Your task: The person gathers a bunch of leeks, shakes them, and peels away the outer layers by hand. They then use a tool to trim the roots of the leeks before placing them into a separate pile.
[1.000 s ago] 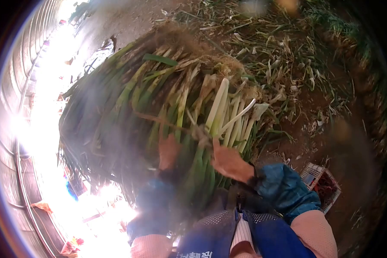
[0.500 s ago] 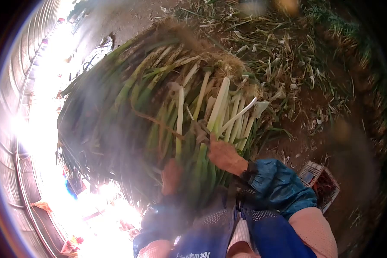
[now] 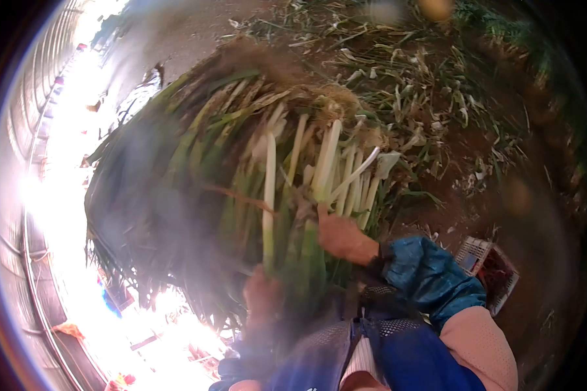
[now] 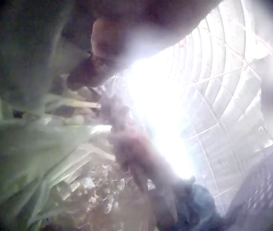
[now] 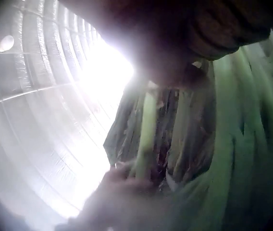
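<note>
My left hand point(image 3: 262, 293), blurred in the head view, grips the lower green part of a long green onion point(image 3: 269, 195) whose white shank points away from me. The right wrist view shows that stalk point(image 5: 147, 120) rising from the left hand's fingers. To the right, my right hand point(image 3: 346, 238) curls round a bunch of green onions point(image 3: 326, 169) with pale shanks. A greyish-brown knotted-looking thing point(image 3: 302, 203) lies at its fingertips. Both hands are over a big heap of green onions point(image 3: 195, 150), roots at the far right end, dark leaves to the left.
Loose leaves and peelings point(image 3: 424, 91) litter the soil behind and right of the heap. A white plastic crate point(image 3: 473, 254) with reddish contents stands by my right sleeve. A ribbed, curved plastic wall point(image 3: 19, 215) runs along the left, with strong glare beside it.
My left hand has drawn back toward my body, and a white green-onion shank now shows beyond it. The right hand has stayed nearly in place at the bunch.
</note>
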Available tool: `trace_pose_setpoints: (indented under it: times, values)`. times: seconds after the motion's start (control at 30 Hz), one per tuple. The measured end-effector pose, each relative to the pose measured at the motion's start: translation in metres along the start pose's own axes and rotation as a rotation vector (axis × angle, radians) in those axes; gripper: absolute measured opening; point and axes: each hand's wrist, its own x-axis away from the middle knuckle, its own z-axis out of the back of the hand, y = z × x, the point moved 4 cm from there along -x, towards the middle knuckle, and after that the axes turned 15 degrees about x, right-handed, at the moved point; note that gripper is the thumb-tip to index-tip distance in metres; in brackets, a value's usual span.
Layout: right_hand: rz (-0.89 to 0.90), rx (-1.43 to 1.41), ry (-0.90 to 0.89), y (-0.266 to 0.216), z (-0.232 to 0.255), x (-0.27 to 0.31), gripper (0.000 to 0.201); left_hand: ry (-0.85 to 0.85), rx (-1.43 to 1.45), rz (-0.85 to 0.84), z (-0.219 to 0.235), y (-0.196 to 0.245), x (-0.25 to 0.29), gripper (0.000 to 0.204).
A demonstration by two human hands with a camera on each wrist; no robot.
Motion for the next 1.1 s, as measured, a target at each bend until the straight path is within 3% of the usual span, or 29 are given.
trace_pose_setpoints:
  times: [0.07,0.13,0.2,0.23,0.27,0.33,0.53,0.63,0.73,0.77,0.8,0.83,0.87,0.97,1.07,1.1]
  values:
    - [-0.011,0.054,-0.087,0.001,-0.005,0.028,0.059,0.049,-0.04,-0.162,0.011,0.022,-0.028,0.023]
    - [0.009,0.041,-0.062,0.004,-0.003,0.052,0.045,0.072,-0.058,-0.199,0.021,0.07,-0.055,0.016]
    - [-0.009,0.015,-0.112,0.019,0.002,0.06,0.038,0.118,-0.149,-0.361,-0.012,0.06,-0.078,0.012]
    - [-0.056,0.024,-0.047,0.036,0.001,0.058,0.046,0.145,-0.196,-0.443,-0.032,0.054,-0.09,0.01]
    - [-0.104,0.027,0.018,0.056,-0.007,0.052,0.054,0.105,-0.274,-0.413,-0.054,0.046,-0.092,0.011]
    - [-0.213,0.01,0.085,0.069,0.007,0.048,0.06,0.026,-0.44,-0.348,-0.094,0.039,-0.08,0.013]
    - [-0.153,0.038,-0.014,0.073,-0.002,0.026,0.053,-0.006,-0.403,-0.341,-0.101,0.035,-0.031,0.011]
    - [-0.251,0.085,0.204,0.101,0.006,-0.004,0.049,-0.013,-0.327,-0.513,-0.074,0.045,-0.006,0.015]
    - [-0.108,0.08,0.282,0.075,0.013,0.007,0.048,-0.172,-0.418,-0.532,-0.042,0.03,0.022,0.02]
    - [-0.099,0.029,0.094,0.056,0.01,0.01,0.05,-0.192,-0.413,-0.526,-0.035,0.021,0.027,0.02]
    - [0.065,0.09,0.088,0.025,0.007,0.022,0.052,-0.212,-0.41,-0.52,-0.03,0.011,0.03,0.021]
    - [0.087,-0.023,-0.097,-0.002,0.002,0.026,0.052,-0.213,-0.411,-0.514,-0.028,0.003,0.029,0.021]
    - [0.262,-0.047,-0.066,-0.026,-0.014,0.027,0.053,-0.21,-0.408,-0.517,-0.027,-0.004,0.026,0.022]
    - [0.422,-0.037,0.049,-0.077,-0.017,0.016,0.053,-0.156,-0.436,-0.587,-0.022,-0.027,0.004,0.023]
    - [0.24,0.079,-0.028,-0.056,-0.02,-0.035,0.037,0.017,-0.651,-0.722,0.002,-0.058,-0.042,0.025]
    - [0.259,0.135,0.037,-0.042,-0.02,-0.044,0.041,0.113,-0.789,-0.767,0.012,-0.067,-0.069,0.026]
